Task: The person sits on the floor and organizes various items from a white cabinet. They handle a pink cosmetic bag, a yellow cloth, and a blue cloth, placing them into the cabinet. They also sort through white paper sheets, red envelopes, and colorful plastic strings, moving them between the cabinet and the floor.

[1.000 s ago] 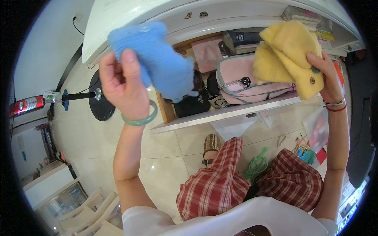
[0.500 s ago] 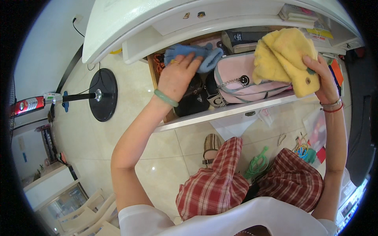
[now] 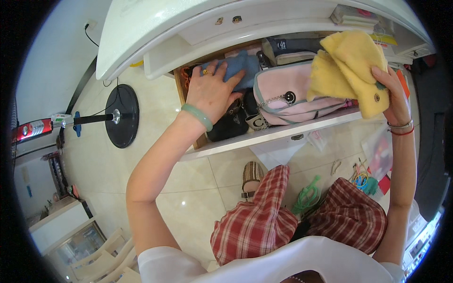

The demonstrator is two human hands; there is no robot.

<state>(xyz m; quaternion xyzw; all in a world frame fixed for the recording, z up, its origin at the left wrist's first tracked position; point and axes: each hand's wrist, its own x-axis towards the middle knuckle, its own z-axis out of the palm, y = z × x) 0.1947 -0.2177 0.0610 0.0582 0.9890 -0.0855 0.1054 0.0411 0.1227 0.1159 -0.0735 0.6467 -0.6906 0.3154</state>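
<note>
My right hand [image 3: 394, 93] is closed on the edge of a soft yellow knitted item [image 3: 354, 70]. It is fuzzy and folded, with a round button on its lower part, and hangs above the drawer's right side. With fingers spread, my left hand [image 3: 211, 95] lies over a blue soft cloth item [image 3: 241, 66] at the drawer's left end and partly hides it. Right of that hand sits a pink zipped bag [image 3: 283, 89] with grey trim and a smiley charm on a chain. Black bags or pouches [image 3: 227, 123] lie below the left hand.
The pulled-out drawer [image 3: 264, 134] has a white front edge. A grey bag [image 3: 295, 45] lies at its back. Books [image 3: 354, 18] stand on a shelf at upper right. On the floor are a green coiled cord [image 3: 307, 195] and a black round stand base [image 3: 123, 115].
My left hand has shifted left and its fingers have spread on the blue cloth item, which now lies flatter. My right hand has moved slightly right with the yellow knitted item.
</note>
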